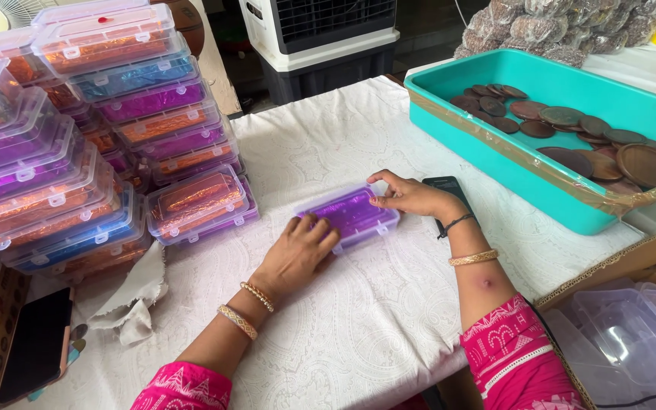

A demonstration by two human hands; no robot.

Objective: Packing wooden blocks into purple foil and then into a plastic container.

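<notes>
Clear plastic box (pixel 349 216) with purple foil inside lies flat at table (pixel 358 319) centre, lid down; left hand (pixel 298 250) presses its near-left corner at 7 o'clock, fingers spread flat as if to steady it, while right hand (pixel 411 196) pinches the far-right edge at 2 o'clock, likely at the latch. Stacked filled boxes (pixel 115 114) stand at 10 o'clock within easy reach (foil orange, purple, blue). Teal tray (pixel 495 163) of brown discs (pixel 571 137) sits at 2 o'clock, phone (pixel 446 186) just behind the right wrist.
</notes>
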